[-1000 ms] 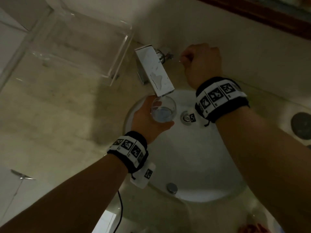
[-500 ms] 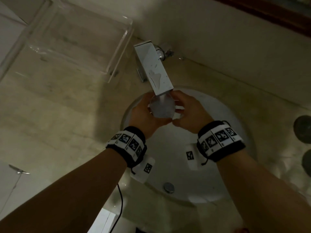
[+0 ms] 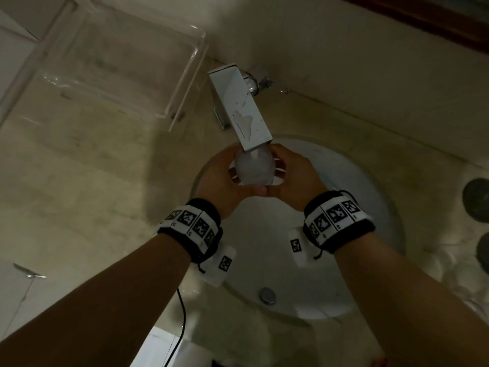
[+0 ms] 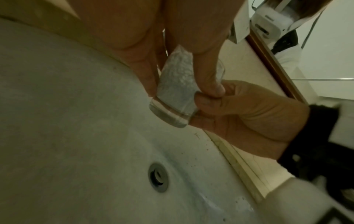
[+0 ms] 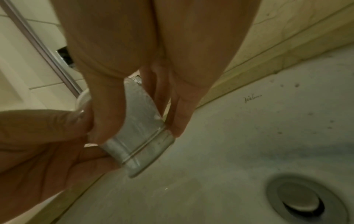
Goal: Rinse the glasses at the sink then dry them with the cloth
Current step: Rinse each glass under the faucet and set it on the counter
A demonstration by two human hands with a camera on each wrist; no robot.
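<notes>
A clear drinking glass [image 3: 254, 169] full of frothing water sits right under the spout of the square chrome tap [image 3: 242, 112], above the white round sink [image 3: 365, 213]. My left hand [image 3: 227, 178] grips it from the left and my right hand [image 3: 289, 178] grips it from the right, thumbs meeting at the near side. In the left wrist view the glass [image 4: 176, 91] shows its thick base between my fingers. The right wrist view has the glass [image 5: 138, 131] tilted, with fingers on both its sides. No cloth is in view.
A clear acrylic tray [image 3: 119, 67] stands on the beige counter at the back left. Dark round objects [image 3: 476, 200] lie at the right edge. The sink's overflow cap [image 3: 267, 295] is at the near wall, the drain [image 5: 304, 201] below the glass. A black cable [image 3: 182, 321] hangs near.
My right hand left the tap handle at the back and came down onto the glass. Water now fills the glass with froth. Both hands hold it under the spout.
</notes>
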